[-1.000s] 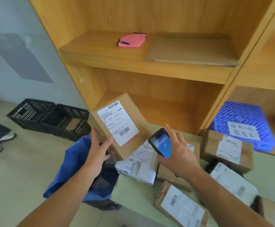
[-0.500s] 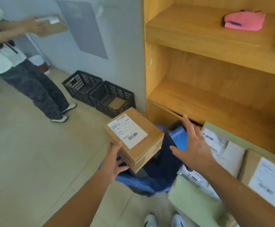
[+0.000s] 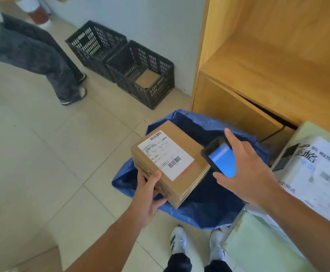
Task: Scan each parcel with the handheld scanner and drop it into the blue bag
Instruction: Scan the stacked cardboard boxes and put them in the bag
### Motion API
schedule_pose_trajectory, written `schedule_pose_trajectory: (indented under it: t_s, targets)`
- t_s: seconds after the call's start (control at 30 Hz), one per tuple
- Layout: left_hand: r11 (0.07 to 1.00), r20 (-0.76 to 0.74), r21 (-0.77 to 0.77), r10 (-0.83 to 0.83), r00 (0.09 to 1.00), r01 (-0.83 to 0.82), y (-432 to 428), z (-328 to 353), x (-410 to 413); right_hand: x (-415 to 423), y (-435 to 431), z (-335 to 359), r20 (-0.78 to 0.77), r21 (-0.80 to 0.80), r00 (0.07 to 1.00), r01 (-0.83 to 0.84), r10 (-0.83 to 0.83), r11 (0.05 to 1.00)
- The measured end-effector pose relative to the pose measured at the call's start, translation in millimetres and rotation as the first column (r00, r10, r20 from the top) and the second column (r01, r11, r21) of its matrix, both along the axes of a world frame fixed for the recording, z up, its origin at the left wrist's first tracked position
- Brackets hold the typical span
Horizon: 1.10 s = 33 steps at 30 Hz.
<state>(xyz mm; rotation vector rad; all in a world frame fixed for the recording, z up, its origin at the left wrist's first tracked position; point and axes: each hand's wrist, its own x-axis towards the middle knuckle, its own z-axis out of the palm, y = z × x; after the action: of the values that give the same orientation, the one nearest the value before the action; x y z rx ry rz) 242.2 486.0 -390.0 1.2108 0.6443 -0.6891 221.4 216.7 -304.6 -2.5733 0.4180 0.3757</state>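
L hand (image 3: 148, 195) fingers grip brown cardboard parcel (image 3: 172, 160) over blue plastic bag (image 3: 209, 205); R hand (image 3: 252, 171) clasps black handheld scanner (image 3: 220, 157). Drop pending.

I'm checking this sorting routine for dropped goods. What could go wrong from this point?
The left hand grips the box by one corner only, so it may tilt and slip. The box hangs partly over the rim of the blue bag, so a careless release might land it on the floor. The right hand holds the scanner with thumb and index finger spread; a bump from the box could knock it loose.
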Motion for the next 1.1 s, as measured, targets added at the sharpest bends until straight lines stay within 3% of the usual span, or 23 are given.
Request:
schedule_pose_trajectory:
  t_s: [0.2,0.5,0.63,0.87,1.1]
  targets:
    - [0.997,-0.062,0.071,0.003,0.998,0.001,-9,-43,13,9,0,-45,-0.036,0.005,0.999,0.028,-0.027,1.0]
    - [0.999,-0.091,0.042,-0.01,0.996,0.014,-32,-70,16,11,-4,-55,-0.059,0.046,0.997,0.058,-0.055,0.997]
    - [0.999,-0.067,0.042,0.0,0.998,0.003,-34,-73,14,11,-4,-53,-0.048,0.055,0.998,0.044,-0.041,0.998]
    - [0.966,-0.165,0.229,0.162,0.973,-0.122,-29,-70,6,14,-2,-54,-0.016,0.051,0.999,0.049,-0.048,0.998]
    - [0.972,-0.136,0.207,0.138,0.981,-0.108,-28,-56,-2,11,-2,-52,-0.009,0.02,0.999,0.038,-0.038,0.999]
